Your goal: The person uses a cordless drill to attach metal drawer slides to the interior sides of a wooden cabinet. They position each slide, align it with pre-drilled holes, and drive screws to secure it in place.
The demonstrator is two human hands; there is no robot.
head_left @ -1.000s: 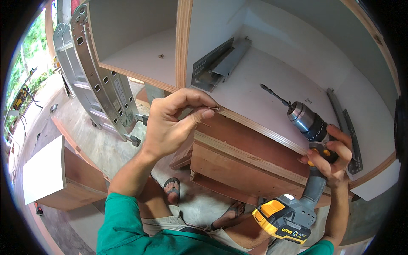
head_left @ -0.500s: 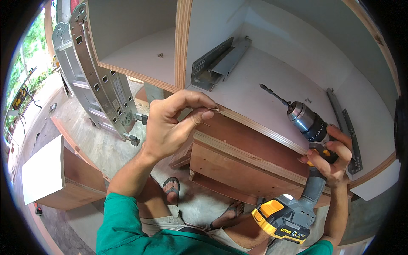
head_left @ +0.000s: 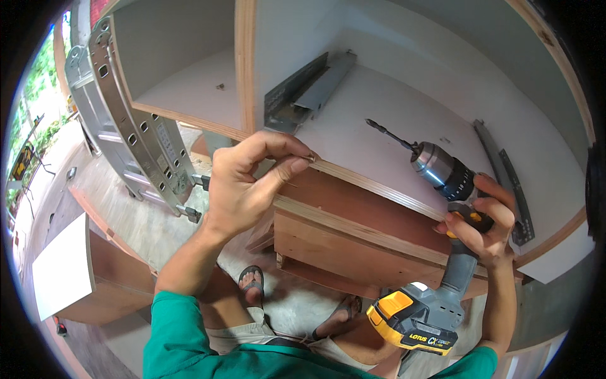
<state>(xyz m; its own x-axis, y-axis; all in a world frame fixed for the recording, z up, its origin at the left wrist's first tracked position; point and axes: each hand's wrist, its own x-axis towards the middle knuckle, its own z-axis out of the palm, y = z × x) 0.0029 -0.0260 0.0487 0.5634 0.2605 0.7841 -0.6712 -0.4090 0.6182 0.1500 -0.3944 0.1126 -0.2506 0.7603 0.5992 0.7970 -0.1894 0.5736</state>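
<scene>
My left hand [head_left: 243,186] is closed in a pinch, thumb and forefinger on a small screw [head_left: 312,158] at the plywood front edge [head_left: 379,189] of a white-lined cabinet. Most of the screw is hidden by the fingertips. On the right, my right hand [head_left: 497,232] grips a yellow, black and grey cordless drill [head_left: 437,167] round its upper handle. Its long driver bit [head_left: 388,134] points up and left over the cabinet floor, apart from the screw. Metal drawer slides [head_left: 323,85] lie inside at the left; another slide [head_left: 495,155] runs along the right wall.
Below the edge stands a brown plywood box [head_left: 353,243]. A folded aluminium ladder [head_left: 129,120] leans at the left, with a white-faced wooden box [head_left: 66,268] on the floor nearby. Small loose hardware [head_left: 219,86] rests in the left compartment, and more hardware [head_left: 445,139] lies on the main cabinet floor.
The cabinet and ladder have shifted slightly left in the view. Both hands moved a little left with it, keeping hold of the screw and the drill.
</scene>
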